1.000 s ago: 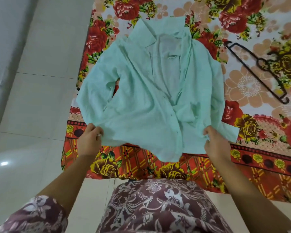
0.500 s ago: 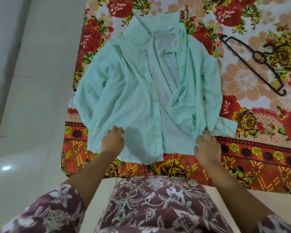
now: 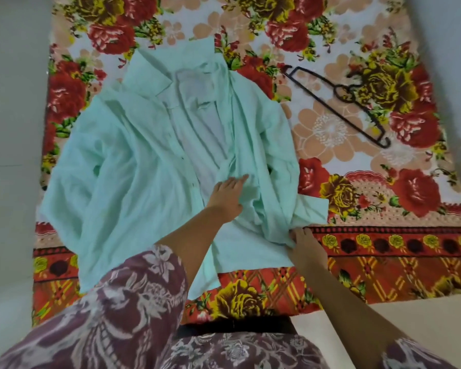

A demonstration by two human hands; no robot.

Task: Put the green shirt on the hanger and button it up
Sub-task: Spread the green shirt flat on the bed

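Note:
A pale green shirt [image 3: 133,166] lies face up and unbuttoned on a floral blanket [image 3: 370,243], collar pointing away from me. Its right front panel is bunched in folds. My left hand [image 3: 228,194] reaches across the shirt and rests flat, fingers straight, on the crumpled right panel near the middle. My right hand [image 3: 304,243] pinches the shirt's lower right hem at the blanket's patterned border. A black hanger [image 3: 338,107] lies on the blanket to the right of the shirt, apart from it and from both hands.
The blanket covers a bed or mat whose near edge runs just in front of my patterned clothing [image 3: 133,315]. Pale tiled floor [image 3: 8,182] borders the left side and a plain surface the right.
The shirt has been laid down flat. My left hand let go of the lower left hem and moved right onto the crumpled right panel. My right hand stayed at the right hem.

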